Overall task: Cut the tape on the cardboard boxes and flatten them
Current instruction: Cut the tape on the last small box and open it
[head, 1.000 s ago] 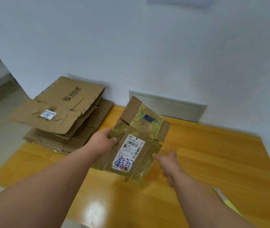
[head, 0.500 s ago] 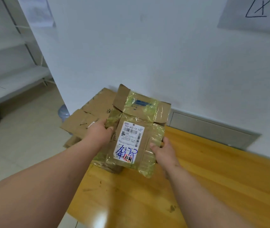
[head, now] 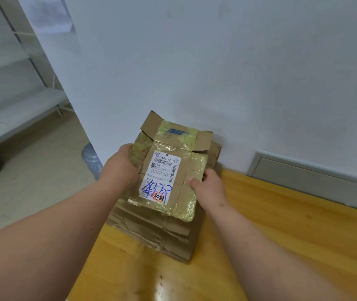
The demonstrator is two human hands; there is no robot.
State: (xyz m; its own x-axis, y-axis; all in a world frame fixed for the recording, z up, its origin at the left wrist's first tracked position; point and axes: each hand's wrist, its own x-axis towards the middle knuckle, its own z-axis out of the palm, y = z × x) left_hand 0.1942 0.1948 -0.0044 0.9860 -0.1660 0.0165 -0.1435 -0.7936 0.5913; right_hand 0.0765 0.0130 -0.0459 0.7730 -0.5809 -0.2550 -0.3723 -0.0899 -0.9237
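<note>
Holding item one: a small flattened brown cardboard box (head: 169, 168) wrapped in yellowish clear tape, with a white shipping label (head: 161, 175) facing up, blue scrawl and a red stamp at its near end. It sits level over the stack, flaps splayed at the far end toward the wall; whether its underside already touches the stack I cannot tell. I judge it is kept flat and label-up so it will lie square on what is below.

Hands: my left hand (head: 120, 168) grips the box's left edge, fingers curled under, thumb side on top. My right hand (head: 210, 186) grips the right edge, thumb pressed on the top face, fingers hidden beneath. One hand on each side keeps the piece from springing open or tilting.

Item two: a stack of flattened brown cardboard sheets (head: 156, 231), directly under the box, at the far left corner of the table, against the wall. Its near edges are ragged and layered.

Item three: an orange-yellow glossy wooden table (head: 281, 224) carrying the stack.

Surroundings: white wall (head: 216, 72) behind; pale grey recessed panel (head: 312, 177) low on it to the right; beige tiled floor (head: 32, 170) and white shelving (head: 10, 105) off to the left.

Judgement: this box is done with cutting; setting it down remains.
</note>
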